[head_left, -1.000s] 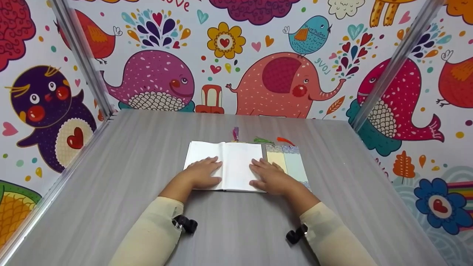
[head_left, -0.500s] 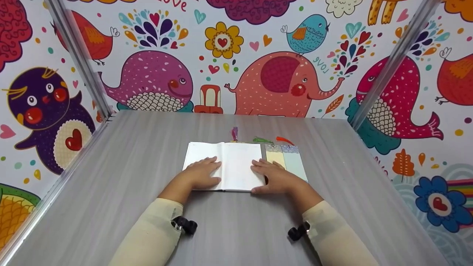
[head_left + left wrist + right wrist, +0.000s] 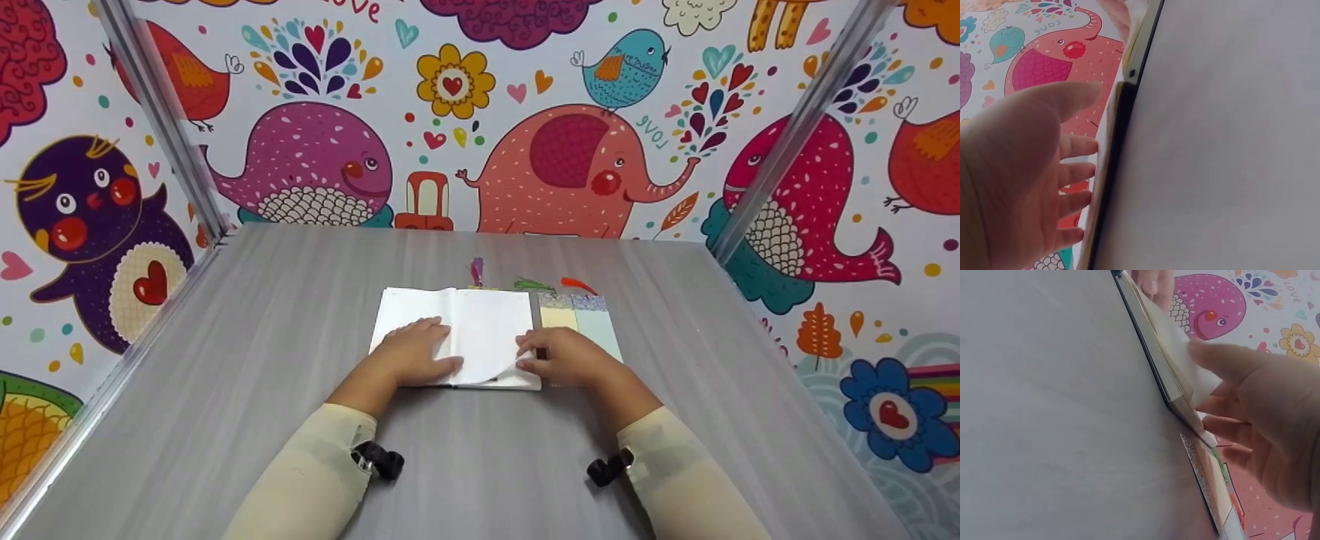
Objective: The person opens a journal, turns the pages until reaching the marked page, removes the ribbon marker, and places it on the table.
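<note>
An open notebook [image 3: 416, 306] with white pages lies on the table. My left hand [image 3: 412, 352] rests flat on its left page, thumb near the spine; the left wrist view shows those fingers straight along the book. At the right page's outer lower corner, my right hand [image 3: 570, 358] pinches a page [image 3: 487, 330], whose corner curls up off the sheets below. In the right wrist view the lifted page [image 3: 1203, 379] meets the thumb and fingertips. Under and beside my right hand are a yellow bookmark card [image 3: 559, 317] and a pale blue-green one [image 3: 595, 326].
Purple [image 3: 477, 271], green [image 3: 534, 285] and red [image 3: 577, 285] tassels stick out beyond the far edge of the book and cards. The grey wood-grain table [image 3: 315, 285] meets printed cartoon walls [image 3: 525, 75] with metal corner posts [image 3: 161, 112].
My right hand first lay flat on the right page, then shifted its thumb to the lower edge. Now its fingers have drawn together and lifted the page corner. The left hand stays put.
</note>
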### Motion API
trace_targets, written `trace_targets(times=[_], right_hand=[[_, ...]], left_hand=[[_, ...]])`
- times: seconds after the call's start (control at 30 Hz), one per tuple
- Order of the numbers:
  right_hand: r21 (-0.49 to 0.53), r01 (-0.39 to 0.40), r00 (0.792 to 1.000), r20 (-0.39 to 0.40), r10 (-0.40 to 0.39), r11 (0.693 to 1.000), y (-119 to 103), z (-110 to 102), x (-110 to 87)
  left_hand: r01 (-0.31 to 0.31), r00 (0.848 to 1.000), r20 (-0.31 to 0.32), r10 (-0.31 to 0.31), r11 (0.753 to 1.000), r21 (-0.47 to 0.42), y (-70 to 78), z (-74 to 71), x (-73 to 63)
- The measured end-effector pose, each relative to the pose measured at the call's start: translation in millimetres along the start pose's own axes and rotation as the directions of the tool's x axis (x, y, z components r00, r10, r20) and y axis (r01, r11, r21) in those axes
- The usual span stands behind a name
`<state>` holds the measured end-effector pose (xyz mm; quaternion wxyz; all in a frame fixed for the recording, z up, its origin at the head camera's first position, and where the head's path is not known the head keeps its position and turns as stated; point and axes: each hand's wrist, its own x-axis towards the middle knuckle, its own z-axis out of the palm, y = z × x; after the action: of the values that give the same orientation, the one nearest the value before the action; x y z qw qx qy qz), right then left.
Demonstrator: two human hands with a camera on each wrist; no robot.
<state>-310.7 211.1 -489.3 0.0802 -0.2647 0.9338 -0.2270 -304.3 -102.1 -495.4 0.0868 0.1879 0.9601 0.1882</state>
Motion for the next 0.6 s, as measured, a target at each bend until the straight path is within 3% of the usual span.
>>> trace_targets(times=[0.2,0.37,0.6], right_hand=[[0.053,-0.048,0.995,-0.081,0.052,0.997,-3,1,3.2],[0.074,-0.059,0.980,-0.187,0.072,0.996,-10,3,3.6],[0.014,0.089,0.932,-0.354,-0.078,0.996,-19,4,5.0]], left_hand=[[0.020,1.000,-0.017,-0.020,1.000,0.007,12.8,4.1,-0.1],[0.036,0.999,-0.018,-0.036,0.999,0.013,18.8,6.9,-2.4],[0.050,0.998,-0.024,-0.050,0.999,0.011,19.3,9.7,-2.2]])
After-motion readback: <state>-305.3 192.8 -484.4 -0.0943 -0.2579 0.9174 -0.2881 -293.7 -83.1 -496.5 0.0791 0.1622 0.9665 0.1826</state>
